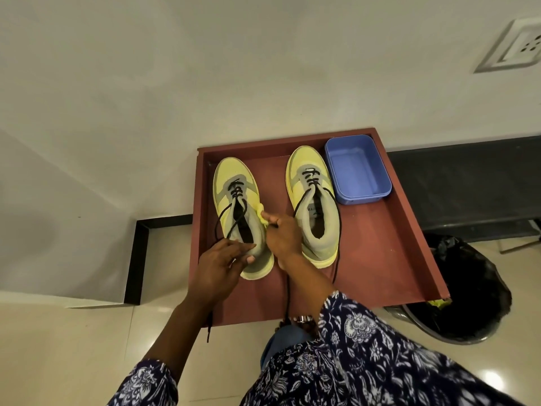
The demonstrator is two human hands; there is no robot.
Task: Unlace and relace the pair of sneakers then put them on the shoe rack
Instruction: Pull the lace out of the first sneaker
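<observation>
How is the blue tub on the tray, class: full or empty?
Empty. The blue tub stands upright on the tray beside the right sneaker, and its bare floor shows.

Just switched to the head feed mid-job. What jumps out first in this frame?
The pair of yellow-and-grey sneakers on the reddish-brown tray: the left sneaker is being worked on, the right sneaker stands beside it with black lace ends trailing loose. The left hand holds a black lace at that shoe's heel, while the right hand pinches its yellow side. A blue plastic tub sits in the tray's far right corner.
</observation>
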